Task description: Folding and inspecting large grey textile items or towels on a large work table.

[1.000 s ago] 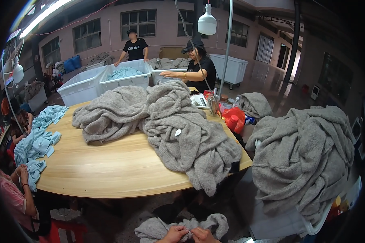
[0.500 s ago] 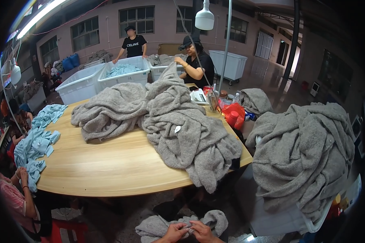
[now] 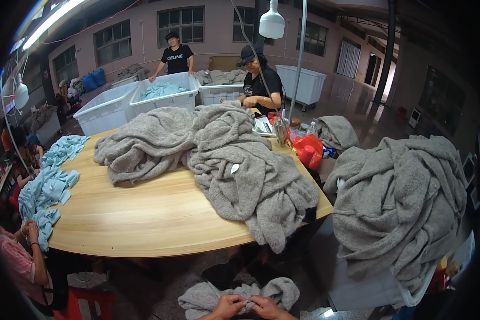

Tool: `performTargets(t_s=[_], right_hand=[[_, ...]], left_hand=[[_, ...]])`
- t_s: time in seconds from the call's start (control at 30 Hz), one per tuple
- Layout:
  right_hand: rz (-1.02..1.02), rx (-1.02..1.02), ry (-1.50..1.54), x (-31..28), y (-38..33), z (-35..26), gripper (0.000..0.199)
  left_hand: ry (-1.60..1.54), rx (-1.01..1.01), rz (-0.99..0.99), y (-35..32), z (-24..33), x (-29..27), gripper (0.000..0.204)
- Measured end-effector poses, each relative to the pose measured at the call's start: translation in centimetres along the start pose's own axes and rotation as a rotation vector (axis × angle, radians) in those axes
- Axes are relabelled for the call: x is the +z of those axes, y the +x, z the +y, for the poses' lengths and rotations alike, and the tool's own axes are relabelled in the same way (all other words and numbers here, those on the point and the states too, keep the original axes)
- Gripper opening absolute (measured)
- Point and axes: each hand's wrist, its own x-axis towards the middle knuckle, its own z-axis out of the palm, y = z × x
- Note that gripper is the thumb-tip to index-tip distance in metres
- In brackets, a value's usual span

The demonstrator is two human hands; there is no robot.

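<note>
Head view: fingers of the left hand (image 3: 229, 306) and right hand (image 3: 267, 308) pinch a fuzzy grey knit garment (image 3: 245, 290), bunched in soft folds off the smooth, wood-grained worktop (image 3: 144, 224), before its curved near edge; heaped grey knits (image 3: 245, 186) overhang that edge near its right corner.
</note>
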Motion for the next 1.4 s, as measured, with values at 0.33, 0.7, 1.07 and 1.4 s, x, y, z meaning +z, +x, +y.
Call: performTargets(t_s=[0.33, 0.7, 1.07, 1.4], right_hand=[[0.119, 0.145, -0.084, 0.5, -0.1, -1.7, 0.009], [0.235, 0.134, -0.116, 0.6, 0.2, -3.3, 0.007], [0.179, 0.005, -0.405, 0.5, 0.0, -1.8, 0.009], [0.079, 0.017, -0.391, 1.1, 0.1, -2.9, 0.011]], left_hand=[[0.063, 0.016, 0.065, 0.3, -0.5, 0.2, 0.008], [0.432, 0.389, 0.281, 0.4, -1.1, 1.0, 0.005], [0.143, 0.182, 0.260, 0.7, -1.2, 1.1, 0.008], [0.421, 0.278, 0.328, 1.5, -2.8, 2.0, 0.012]])
